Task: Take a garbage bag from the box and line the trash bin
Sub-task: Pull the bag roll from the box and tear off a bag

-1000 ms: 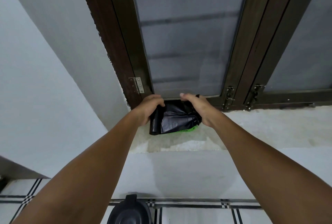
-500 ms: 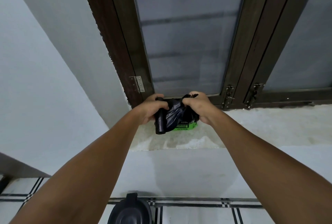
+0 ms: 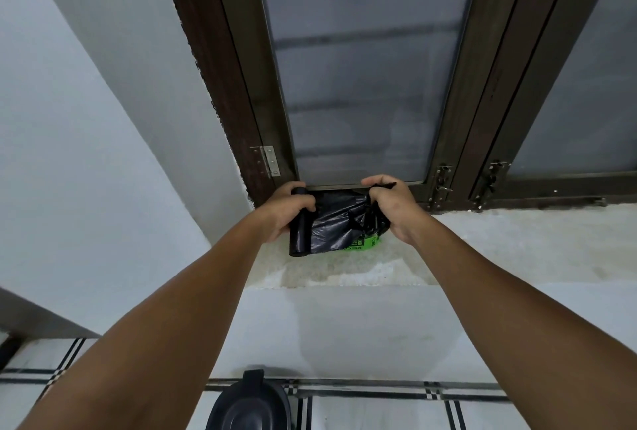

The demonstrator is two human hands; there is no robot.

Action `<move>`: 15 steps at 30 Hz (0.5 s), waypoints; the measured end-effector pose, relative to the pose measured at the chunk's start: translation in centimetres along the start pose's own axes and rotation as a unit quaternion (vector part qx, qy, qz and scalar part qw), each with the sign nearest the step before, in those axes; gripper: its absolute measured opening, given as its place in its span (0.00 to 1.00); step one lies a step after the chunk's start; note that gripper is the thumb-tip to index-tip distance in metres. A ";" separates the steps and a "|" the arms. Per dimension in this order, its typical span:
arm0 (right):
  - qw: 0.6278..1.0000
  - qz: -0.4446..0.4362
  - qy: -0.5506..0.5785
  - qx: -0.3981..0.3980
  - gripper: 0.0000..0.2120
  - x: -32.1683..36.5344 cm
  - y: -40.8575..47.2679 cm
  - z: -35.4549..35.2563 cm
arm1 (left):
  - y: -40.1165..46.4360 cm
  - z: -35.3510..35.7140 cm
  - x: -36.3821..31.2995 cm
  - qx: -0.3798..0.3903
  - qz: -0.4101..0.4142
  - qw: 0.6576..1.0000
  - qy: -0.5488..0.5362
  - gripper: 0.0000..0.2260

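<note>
- Black plastic film stretched between two gripping hands at the centre of the frame: the left hand [image 3: 287, 211] had its fingers curled tight around the roll of garbage bags [image 3: 299, 223], while the right hand [image 3: 391, 209] pinched a bunched end of the unrolled garbage bag [image 3: 339, 223].
- Both hands worked just above a green box [image 3: 367, 243], only a corner of it showing beneath the film, on the rough pale window sill [image 3: 482, 243].
- By appearances, the step in hand was separating one bag from the roll; the next move likely called for a firm pull apart, then a carry down to the bin.
- Dark, round and lidded, the trash bin [image 3: 250, 405] sat at the lower edge of the frame on a striped tile floor [image 3: 396, 409], well below the sill.
- Brown-framed frosted windows [image 3: 358, 68] filled the upper frame, with a grey-white wall [image 3: 69, 119] at upper left.
</note>
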State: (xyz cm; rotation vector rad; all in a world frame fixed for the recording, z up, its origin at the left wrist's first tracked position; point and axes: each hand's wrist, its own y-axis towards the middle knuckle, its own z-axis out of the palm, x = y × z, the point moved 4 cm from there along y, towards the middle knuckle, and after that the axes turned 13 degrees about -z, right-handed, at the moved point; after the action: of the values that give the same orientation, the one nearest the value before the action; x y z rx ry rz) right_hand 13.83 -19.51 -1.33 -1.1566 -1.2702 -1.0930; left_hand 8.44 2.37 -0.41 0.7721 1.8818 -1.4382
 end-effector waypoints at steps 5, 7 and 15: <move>0.996 -0.026 -0.018 -0.078 0.18 0.1 0.2 -0.8 | -0.6 0.5 -0.2 -0.009 -0.003 1.000 -0.001 0.27; 0.994 -0.037 -0.015 -0.104 0.18 0.2 0.2 -1.2 | -0.6 0.6 -0.3 -0.015 -0.005 1.000 -0.009 0.26; 0.998 -0.041 -0.030 -0.033 0.16 0.4 0.1 -1.1 | 0.1 0.0 -0.5 -0.054 0.017 0.998 0.012 0.31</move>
State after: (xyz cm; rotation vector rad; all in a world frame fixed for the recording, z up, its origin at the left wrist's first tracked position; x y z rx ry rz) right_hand 14.01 -20.59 -0.92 -1.2039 -1.3478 -1.1758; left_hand 8.84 2.35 -0.08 0.7691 1.9388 -1.3014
